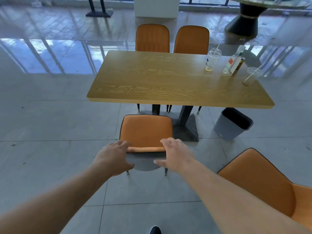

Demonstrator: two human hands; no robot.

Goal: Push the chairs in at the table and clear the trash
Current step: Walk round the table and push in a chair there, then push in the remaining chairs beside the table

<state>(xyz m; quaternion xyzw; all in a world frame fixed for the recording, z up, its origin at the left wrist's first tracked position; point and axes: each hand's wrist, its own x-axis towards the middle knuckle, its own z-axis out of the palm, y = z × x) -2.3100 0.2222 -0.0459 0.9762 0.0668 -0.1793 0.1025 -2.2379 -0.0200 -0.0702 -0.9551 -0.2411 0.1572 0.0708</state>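
Note:
An orange chair stands pulled back from the near side of the wooden table, facing it. My left hand and my right hand rest on the two ends of its backrest, fingers over the top edge and thumbs on the grey back. A second orange chair stands at the lower right, away from the table and turned at an angle. At the table's right end stand a clear cup with a straw, a plastic bottle and another clear cup with a straw.
Two orange chairs sit pushed in on the far side. A grey bin stands tilted on the floor under the table's right end, by the dark table base. Grey tiled floor surrounds the table.

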